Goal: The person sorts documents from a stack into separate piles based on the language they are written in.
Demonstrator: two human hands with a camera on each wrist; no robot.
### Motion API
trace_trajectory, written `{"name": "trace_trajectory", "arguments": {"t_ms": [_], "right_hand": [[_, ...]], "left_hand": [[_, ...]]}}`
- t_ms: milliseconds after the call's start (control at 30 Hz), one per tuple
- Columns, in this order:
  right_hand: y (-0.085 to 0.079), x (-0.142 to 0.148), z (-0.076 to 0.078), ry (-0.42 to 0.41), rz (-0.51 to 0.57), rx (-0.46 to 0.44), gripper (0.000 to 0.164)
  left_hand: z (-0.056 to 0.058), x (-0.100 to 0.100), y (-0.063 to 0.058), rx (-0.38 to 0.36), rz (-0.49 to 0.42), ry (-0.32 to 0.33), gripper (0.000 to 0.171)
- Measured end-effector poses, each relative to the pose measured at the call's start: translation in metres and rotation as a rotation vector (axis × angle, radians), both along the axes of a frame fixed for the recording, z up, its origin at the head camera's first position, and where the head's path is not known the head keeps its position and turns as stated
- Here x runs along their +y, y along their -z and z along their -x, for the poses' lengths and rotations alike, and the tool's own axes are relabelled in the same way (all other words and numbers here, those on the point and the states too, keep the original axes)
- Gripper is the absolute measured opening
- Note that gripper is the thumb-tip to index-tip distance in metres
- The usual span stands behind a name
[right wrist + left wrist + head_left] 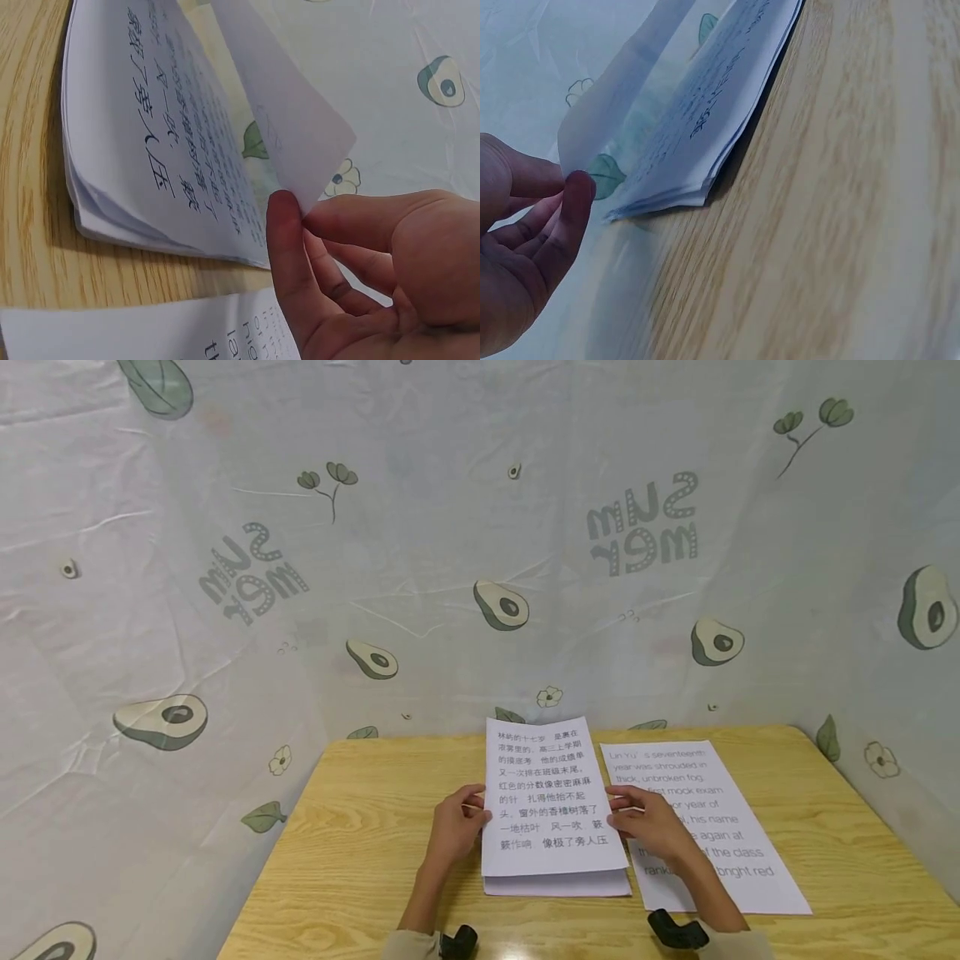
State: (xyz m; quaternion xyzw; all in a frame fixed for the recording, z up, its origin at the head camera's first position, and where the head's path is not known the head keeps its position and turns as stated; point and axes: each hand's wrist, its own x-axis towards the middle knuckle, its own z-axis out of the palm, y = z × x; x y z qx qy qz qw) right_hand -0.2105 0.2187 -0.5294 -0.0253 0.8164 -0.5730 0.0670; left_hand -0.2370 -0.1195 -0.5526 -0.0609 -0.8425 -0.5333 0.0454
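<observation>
My left hand (454, 828) and right hand (658, 828) pinch opposite side edges of a sheet of paper (547, 802) printed with large Chinese characters. Raised over a paper stack (558, 886), the sheet hides most of it in the head view. In the left wrist view, thumb and finger grip the edge of the lifted sheet (615, 90), with a gap above the stack (697, 127). The right wrist view shows the sheet's corner (300, 135) between thumb and forefinger. Chinese text also covers the top page of the stack (135, 150).
An English-printed sheet (738, 852) lies on the wooden table (375, 827) to the right of the stack, partly under my right hand and forearm. Behind the table hangs a pale curtain (420, 543) with avocado prints. Dark wrist devices (677, 930) sit at both cuffs.
</observation>
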Motion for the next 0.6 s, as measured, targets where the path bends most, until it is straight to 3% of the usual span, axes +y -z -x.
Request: {"name": "trace_trajectory", "arguments": {"t_ms": [267, 600], "right_hand": [[0.001, -0.02, 0.0, 0.01, 0.035, -0.015, 0.057], [0.004, -0.064, 0.001, 0.029, 0.072, -0.045, 0.055]], "left_hand": [[-0.003, -0.019, 0.002, -0.001, 0.003, -0.027, 0.043], [-0.007, -0.056, 0.002, -0.027, 0.043, -0.064, 0.043]]}}
